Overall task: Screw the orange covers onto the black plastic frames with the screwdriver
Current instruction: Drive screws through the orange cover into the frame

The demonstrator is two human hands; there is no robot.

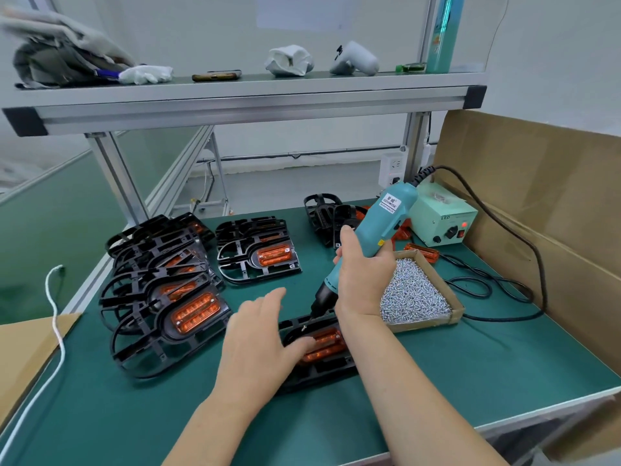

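Gripping screwdriver [379,223] near LED-marked box [440,220]

Camera is riding on my head, facing forward and tilting down at the green bench [437,381]. Wide lens is working close: left hand [258,334] and right hand [364,277] are filling low centre, shelf [235,95] is crossing the top, and cardboard wall [537,183] is edging the right.

The green worktop [437,381] is laid with stacked black frames [151,280] at nine o'clock, a screw box [426,326] at three, a power box [443,223] at one.
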